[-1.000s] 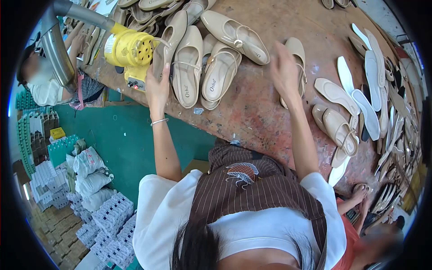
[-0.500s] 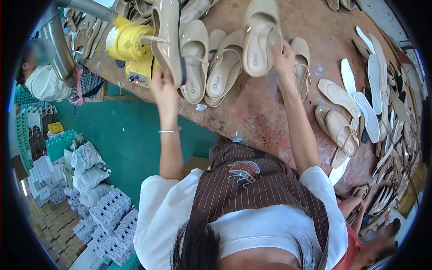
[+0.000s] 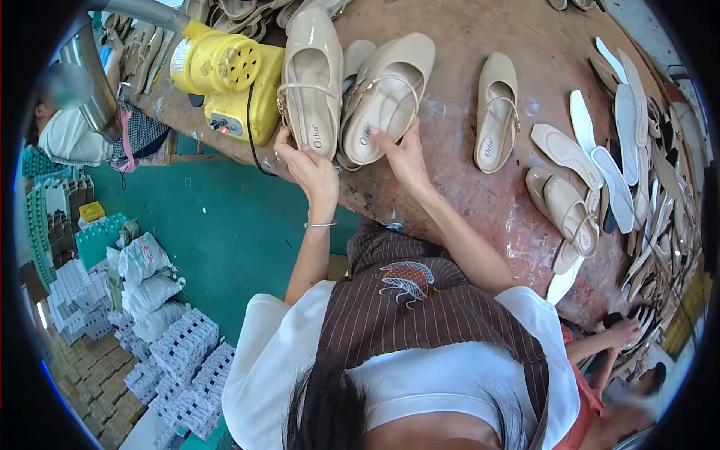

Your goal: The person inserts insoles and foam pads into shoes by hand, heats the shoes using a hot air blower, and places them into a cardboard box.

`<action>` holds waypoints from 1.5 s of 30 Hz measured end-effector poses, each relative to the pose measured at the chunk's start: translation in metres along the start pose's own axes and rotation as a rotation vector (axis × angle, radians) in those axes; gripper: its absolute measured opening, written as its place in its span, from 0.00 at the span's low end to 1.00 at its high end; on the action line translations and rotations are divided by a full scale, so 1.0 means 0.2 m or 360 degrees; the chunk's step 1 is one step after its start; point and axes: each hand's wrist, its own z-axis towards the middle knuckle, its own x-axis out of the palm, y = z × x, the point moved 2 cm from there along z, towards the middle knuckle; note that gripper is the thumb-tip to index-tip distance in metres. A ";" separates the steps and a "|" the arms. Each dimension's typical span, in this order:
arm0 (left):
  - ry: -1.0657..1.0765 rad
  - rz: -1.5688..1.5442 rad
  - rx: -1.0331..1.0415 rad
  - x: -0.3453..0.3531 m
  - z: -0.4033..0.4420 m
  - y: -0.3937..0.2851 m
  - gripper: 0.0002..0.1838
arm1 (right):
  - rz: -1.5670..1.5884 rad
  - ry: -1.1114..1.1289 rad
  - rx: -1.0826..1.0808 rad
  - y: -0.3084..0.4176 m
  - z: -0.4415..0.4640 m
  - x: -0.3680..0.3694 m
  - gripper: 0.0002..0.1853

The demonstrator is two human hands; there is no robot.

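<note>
My left hand (image 3: 311,174) is closed on the heel end of a glossy beige shoe (image 3: 315,34), which has a thin strap, a side buckle and "Otha" on its insole. Beside it, a matching shoe (image 3: 412,54) has its heel gripped by my right hand (image 3: 406,159), thumb pressed on the insole. Both toes point away from me, and the two shoes stand close together over the near table edge. Part of another beige shoe (image 3: 359,56) shows between and behind them. Farther right, a single strapped shoe (image 3: 496,112) lies on the table.
A yellow machine (image 3: 240,82) with a cord stands left of the shoes on the stained table (image 3: 442,202). Loose insoles (image 3: 581,124) and a stacked pair of shoes (image 3: 566,214) lie right. Co-workers sit at both sides. White boxes (image 3: 184,341) are stacked on the green floor.
Both hands have come closer together, the right moving left and nearer to me. The tilted shoe no longer covers the yellow machine. The single shoe at right is now uncovered.
</note>
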 end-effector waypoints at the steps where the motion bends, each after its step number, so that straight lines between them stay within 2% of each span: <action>1: 0.0043 -0.0128 -0.0043 -0.01 0.00 -0.03 0.25 | 0.0158 -0.0020 0.0073 -0.01 0.01 0.00 0.25; 4: 0.0161 -0.0484 -0.0173 -0.08 0.01 -0.10 0.34 | 0.0639 -0.0056 0.0311 -0.06 0.01 0.02 0.27; 5: 0.0153 -0.0472 -0.0177 -0.10 0.01 -0.10 0.34 | 0.0642 -0.0044 0.0318 -0.06 0.00 0.02 0.27; 9: 0.0540 -0.0790 -0.0789 -0.09 -0.01 -0.05 0.38 | 0.0619 -0.0188 0.0274 0.05 -0.01 -0.09 0.28; 10: 0.0524 -0.0795 -0.0795 -0.09 0.01 -0.05 0.38 | 0.0609 -0.0174 0.0270 0.11 -0.01 -0.11 0.28; 14: 0.0939 -0.1138 -0.1170 -0.08 0.10 -0.04 0.27 | 0.0597 0.0019 -0.0251 0.43 -0.05 -0.19 0.24; 19: 0.0766 -0.1370 -0.1241 -0.07 0.16 -0.14 0.30 | 0.0214 0.0284 -0.0358 0.55 -0.04 -0.12 0.22; 22: 0.0732 -0.1563 -0.1187 -0.01 0.13 -0.12 0.35 | 0.0438 0.0087 -0.0390 0.30 -0.04 0.06 0.21; 24: 0.0692 -0.1586 -0.1115 0.02 0.08 -0.08 0.35 | -0.0069 0.0100 -0.0752 0.09 0.01 0.13 0.21; 25: 0.0669 -0.1568 -0.1066 0.03 0.05 -0.07 0.35 | -0.0067 0.0096 -0.0746 0.11 0.01 0.12 0.21; 29: 0.0566 -0.1367 -0.0856 0.08 -0.03 -0.03 0.36 | -0.0065 0.0602 0.0038 0.29 0.02 0.00 0.29; 35: 0.0500 -0.1138 -0.0621 0.11 -0.04 0.05 0.37 | 0.0040 0.0421 -0.0093 0.05 -0.01 0.15 0.30; 36: 0.0551 -0.1173 -0.0621 0.10 -0.02 0.06 0.38 | 0.0016 0.0444 -0.0172 0.05 -0.01 0.17 0.34; 39: 0.0790 -0.1435 -0.0761 -0.03 0.09 0.00 0.34 | -0.0045 0.0510 -0.0425 0.06 -0.02 0.24 0.47; 41: 0.0899 -0.1607 -0.0994 -0.18 0.14 -0.06 0.30 | -0.0103 0.0612 -0.0676 0.19 -0.13 0.22 0.47; 42: 0.0861 -0.1595 -0.0990 -0.25 0.12 -0.02 0.30 | -0.0115 0.0659 -0.0763 0.26 -0.19 0.19 0.47; 44: 0.0671 -0.1934 -0.1492 -0.38 0.05 0.17 0.24 | -0.0272 0.0912 -0.0967 0.34 -0.32 0.18 0.40; 45: 0.0606 -0.2387 -0.1511 -0.43 0.00 0.26 0.22 | -0.0295 0.1037 -0.1043 0.36 -0.37 0.17 0.37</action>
